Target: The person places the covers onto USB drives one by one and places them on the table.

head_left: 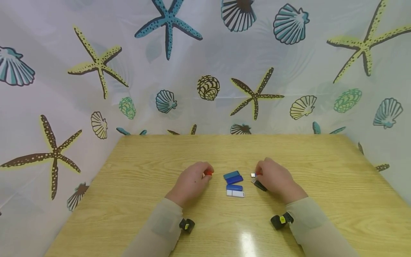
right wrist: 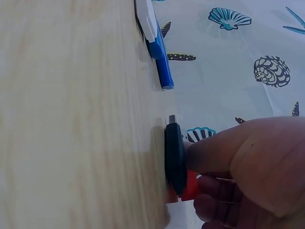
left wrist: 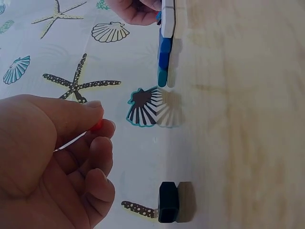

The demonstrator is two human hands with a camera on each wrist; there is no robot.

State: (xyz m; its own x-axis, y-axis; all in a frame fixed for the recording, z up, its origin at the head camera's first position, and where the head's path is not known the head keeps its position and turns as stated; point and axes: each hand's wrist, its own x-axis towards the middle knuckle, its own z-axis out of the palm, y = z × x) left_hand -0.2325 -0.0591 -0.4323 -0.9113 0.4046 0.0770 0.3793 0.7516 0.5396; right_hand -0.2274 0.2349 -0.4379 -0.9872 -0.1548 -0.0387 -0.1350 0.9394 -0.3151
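Between thumb and fingertips, my left hand (head_left: 192, 180) pinches a small red cap (head_left: 208, 173); only a sliver of this cap shows in the left wrist view. My right hand (head_left: 274, 176) pinches a red USB stick (head_left: 258, 174), its metal plug pointing left. A black USB stick (head_left: 260, 185) lies on the table just in front of the right fingers, and partly covers the red stick (right wrist: 190, 186) in the right wrist view. Close to the left hand stands a dark hollow cap (left wrist: 167, 202), hidden in the head view.
Between the hands lie a teal USB stick (head_left: 231, 175), two blue sticks, one a lighter blue stick (head_left: 234, 187), and a white USB stick (head_left: 235, 193). They rest on a wooden table (head_left: 154, 157). A patterned curtain (head_left: 192, 114) hangs behind it.
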